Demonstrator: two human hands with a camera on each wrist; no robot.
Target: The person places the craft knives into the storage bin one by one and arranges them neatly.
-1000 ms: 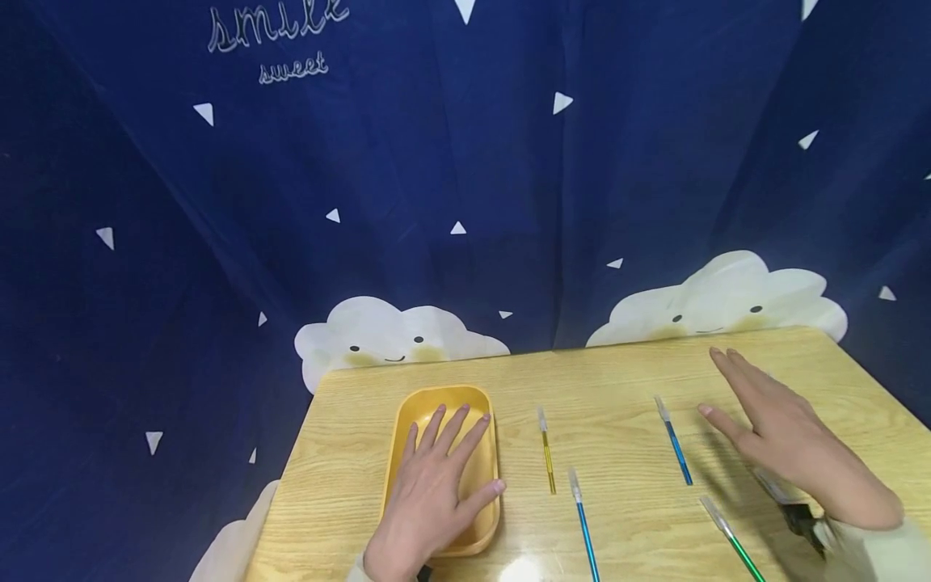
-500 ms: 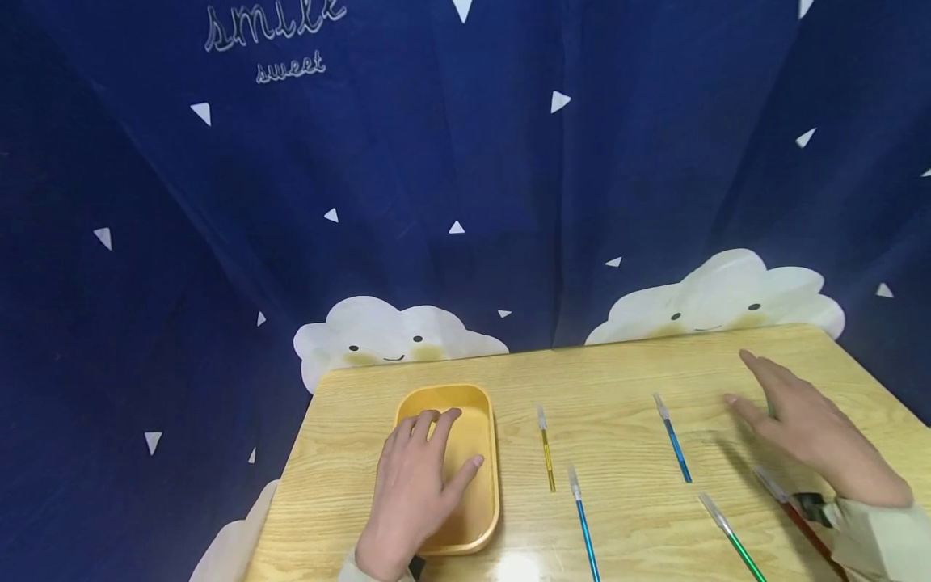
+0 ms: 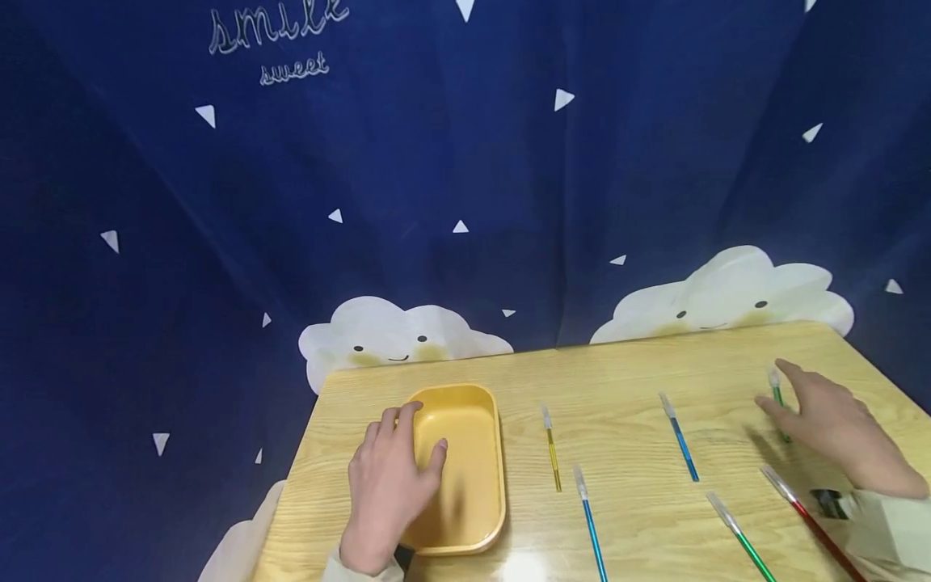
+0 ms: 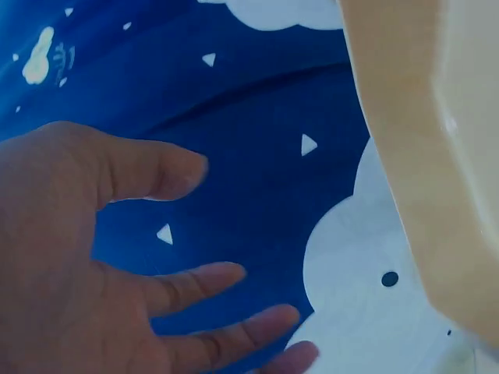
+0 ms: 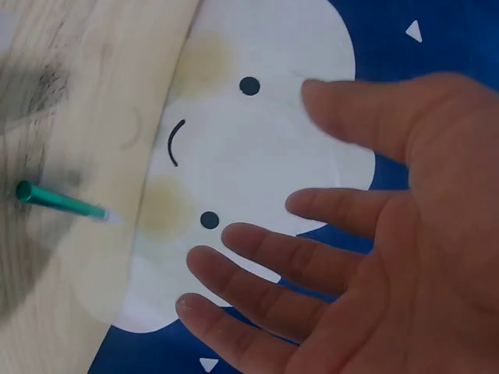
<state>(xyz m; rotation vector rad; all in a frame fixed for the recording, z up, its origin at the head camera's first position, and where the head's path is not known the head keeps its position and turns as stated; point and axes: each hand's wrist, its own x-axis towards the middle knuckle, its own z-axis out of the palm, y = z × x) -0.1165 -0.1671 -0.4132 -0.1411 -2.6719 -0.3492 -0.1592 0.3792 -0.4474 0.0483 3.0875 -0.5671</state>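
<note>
My left hand [image 3: 387, 485] hovers at the left rim of a yellow tray [image 3: 501, 485], fingers loosely bent and holding nothing. In the left wrist view its fingers are apart from the tray [image 4: 398, 132]. My right hand [image 3: 836, 424] is held above the table's right side, palm bare and fingers extended. Partly behind its thumb and fingers lies a short green pen-like tool [image 3: 777, 394], also visible in the right wrist view as a green barrel [image 5: 62, 200]. Below that hand lies a red pen-like tool [image 3: 810, 521] with a silvery tip.
On the wooden table [image 3: 611, 388] lie more slim pen-like tools with clear or silvery tips: a yellow one [image 3: 553, 457], a blue one [image 3: 681, 444], a longer blue one [image 3: 591, 529] and a green one [image 3: 743, 540]. A dark blue curtain [image 3: 436, 162] hangs behind.
My left hand has drawn from over the tray to its left rim, fingers less spread. My right hand has shifted right, uncovering the red tool and the short green one.
</note>
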